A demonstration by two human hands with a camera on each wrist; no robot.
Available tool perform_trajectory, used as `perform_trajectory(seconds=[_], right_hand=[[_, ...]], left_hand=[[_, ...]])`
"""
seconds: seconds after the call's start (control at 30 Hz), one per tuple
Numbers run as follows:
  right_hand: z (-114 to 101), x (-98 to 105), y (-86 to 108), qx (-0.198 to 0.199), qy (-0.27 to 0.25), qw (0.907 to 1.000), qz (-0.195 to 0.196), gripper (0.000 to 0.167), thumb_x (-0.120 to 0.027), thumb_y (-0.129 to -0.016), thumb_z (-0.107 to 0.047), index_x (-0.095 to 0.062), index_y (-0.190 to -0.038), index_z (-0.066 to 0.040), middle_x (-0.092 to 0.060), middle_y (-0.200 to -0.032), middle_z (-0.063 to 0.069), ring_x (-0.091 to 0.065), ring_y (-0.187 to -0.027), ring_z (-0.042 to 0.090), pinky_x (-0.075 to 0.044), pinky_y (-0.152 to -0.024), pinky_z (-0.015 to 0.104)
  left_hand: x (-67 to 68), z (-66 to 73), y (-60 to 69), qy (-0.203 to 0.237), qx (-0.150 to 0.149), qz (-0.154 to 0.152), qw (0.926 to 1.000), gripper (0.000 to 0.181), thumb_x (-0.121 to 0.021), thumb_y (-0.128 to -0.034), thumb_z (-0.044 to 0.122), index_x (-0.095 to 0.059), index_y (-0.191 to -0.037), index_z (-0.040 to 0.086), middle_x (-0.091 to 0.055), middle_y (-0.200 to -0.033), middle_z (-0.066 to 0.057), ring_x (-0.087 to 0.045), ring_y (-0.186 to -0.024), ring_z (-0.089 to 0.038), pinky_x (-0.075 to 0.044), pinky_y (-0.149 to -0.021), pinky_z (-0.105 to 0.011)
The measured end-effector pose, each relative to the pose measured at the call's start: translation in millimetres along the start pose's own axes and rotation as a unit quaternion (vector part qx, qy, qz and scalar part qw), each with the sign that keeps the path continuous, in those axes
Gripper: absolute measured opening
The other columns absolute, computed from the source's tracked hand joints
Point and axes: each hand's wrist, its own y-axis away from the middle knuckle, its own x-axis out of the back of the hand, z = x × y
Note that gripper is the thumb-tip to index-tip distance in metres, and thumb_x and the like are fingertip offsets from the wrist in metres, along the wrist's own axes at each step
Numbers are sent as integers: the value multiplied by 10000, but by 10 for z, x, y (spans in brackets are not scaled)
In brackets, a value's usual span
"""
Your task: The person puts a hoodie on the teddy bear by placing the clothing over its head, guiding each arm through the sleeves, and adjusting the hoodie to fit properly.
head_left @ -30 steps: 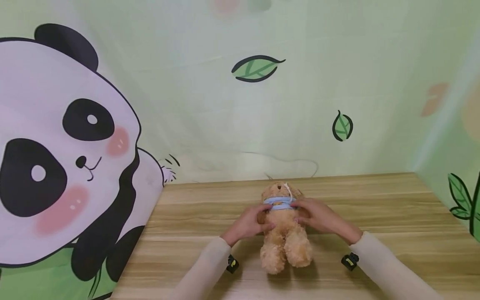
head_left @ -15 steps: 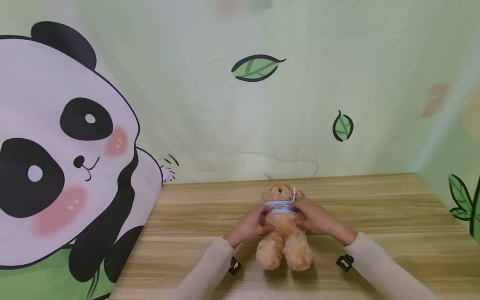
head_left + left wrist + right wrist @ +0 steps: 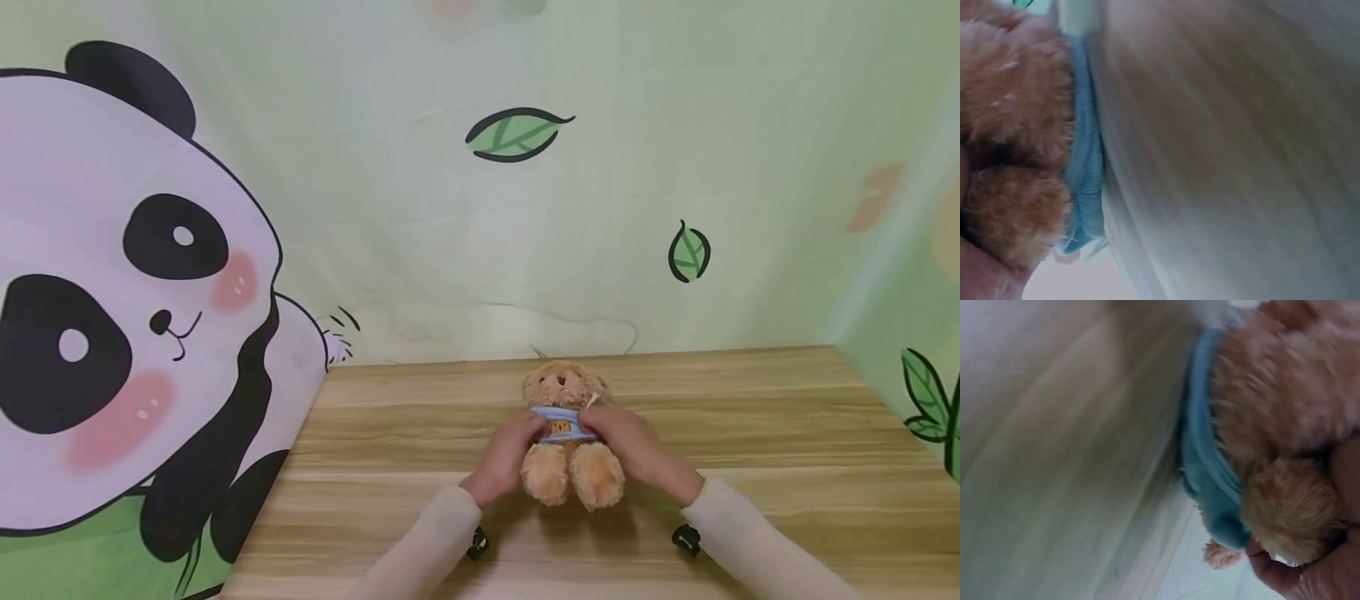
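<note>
A light-brown teddy bear [image 3: 566, 383] is on the wooden table, its face up and its feet toward me. It wears a short blue shirt [image 3: 562, 423] with a small bear print on the front. My left hand [image 3: 504, 460] grips the bear's left-hand side in view, at the shirt's edge. From the other side, my right hand [image 3: 637, 448] holds it the same way. A white string [image 3: 592, 401] sticks up beside the right hand. Brown fur [image 3: 1016, 94] and the blue shirt fill one side of the left wrist view; fingers behind the bear are hidden.
The wooden table [image 3: 405, 417] reaches back to a pale green backdrop [image 3: 420, 233] with leaves and a large panda [image 3: 187, 333] printed on it. A small black device [image 3: 686, 539] sits at each wrist, beside the cream sleeves.
The bear has tipped so its feet face me more and its legs look shorter. The shirt sits lower in view, showing more of its print. Both hands have shifted slightly toward me.
</note>
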Motion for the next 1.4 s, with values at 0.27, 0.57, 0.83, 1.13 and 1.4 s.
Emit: perform_trajectory(seconds=[0.27, 0.57, 0.83, 1.13, 1.4], right_hand=[[7, -22, 51, 114, 730, 9963, 429, 213, -738, -815, -89, -545, -831, -178, -577, -783, -50, -509, -665, 107, -399, -539, 254], [324, 283, 190, -224, -1783, 9822, -555, 295, -583, -919, -21, -684, -1185, -100, -670, -1226, 136, -631, -1104, 354, -515, -917, 499], [476, 393, 237, 118, -1918, 9741, -1192, 454, -654, -878, 24, -591, -1315, -81, -572, -1359, 184, -520, -1258, 422, -472, -962, 563], [443, 357, 231, 35, -1972, 9710, -1354, 454, -704, -872, -53, -567, -1304, -36, -572, -1297, 178, -564, -1170, 374, -551, -876, 439], [394, 354, 203, -96, -2199, 9646, -1453, 423, -727, -869, -87, -560, -1249, -8, -593, -1234, 189, -579, -1130, 385, -577, -796, 310]], left_hand=[[40, 101, 13, -1582, -294, 80, 9869, 117, -669, -907, 162, -623, -1008, 199, -660, -1038, 43, -615, -945, -144, -530, -768, -290], [185, 156, -52, -1181, -736, -792, 9871, 432, -583, -954, 134, -541, -1379, 197, -553, -1266, -1, -534, -1163, -148, -501, -937, -278], [181, 186, -145, -1494, -750, -1117, 9796, 505, -503, -1000, 464, -492, -1440, 217, -486, -1391, -15, -451, -1292, -210, -439, -1061, -376], [184, 213, -160, -1620, -1003, -1438, 9711, 547, -454, -1026, 440, -407, -1500, 172, -365, -1582, -19, -276, -1494, -257, -307, -1188, -427], [181, 229, -194, -1653, -958, -1445, 9709, 531, -441, -1029, 446, -423, -1491, 184, -410, -1556, 6, -303, -1479, -250, -290, -1195, -424]])
